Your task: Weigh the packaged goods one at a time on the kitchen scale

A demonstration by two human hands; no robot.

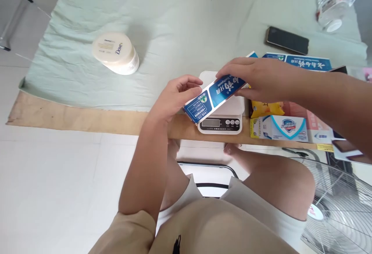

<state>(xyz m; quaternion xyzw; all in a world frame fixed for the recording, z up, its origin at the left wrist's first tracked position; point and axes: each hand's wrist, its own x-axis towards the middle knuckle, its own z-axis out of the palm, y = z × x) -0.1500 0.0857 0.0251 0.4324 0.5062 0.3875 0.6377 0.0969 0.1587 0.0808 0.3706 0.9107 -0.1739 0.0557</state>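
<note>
My right hand (252, 77) grips a blue and white toothpaste box (216, 93) from above, thumb on the near side and fingers over the far side. The box slants over a white digital kitchen scale (220, 125), covering part of its platform. Whether it rests on the platform I cannot tell. At the box's lower left end is my left hand (178, 93), fingers loosely curled and thumb along the box's far edge. No finger of it is seen wrapped round the box. The scale's display looks blank.
A Dove tub (116, 52) stands at left on the green cloth (186, 21). At right lie a phone (287, 40), another toothpaste box (308, 62), a Safeguard soap box (286, 127) and a yellow packet (266, 109). A clear bottle (333, 4) lies far right; a fan (340, 207) stands below.
</note>
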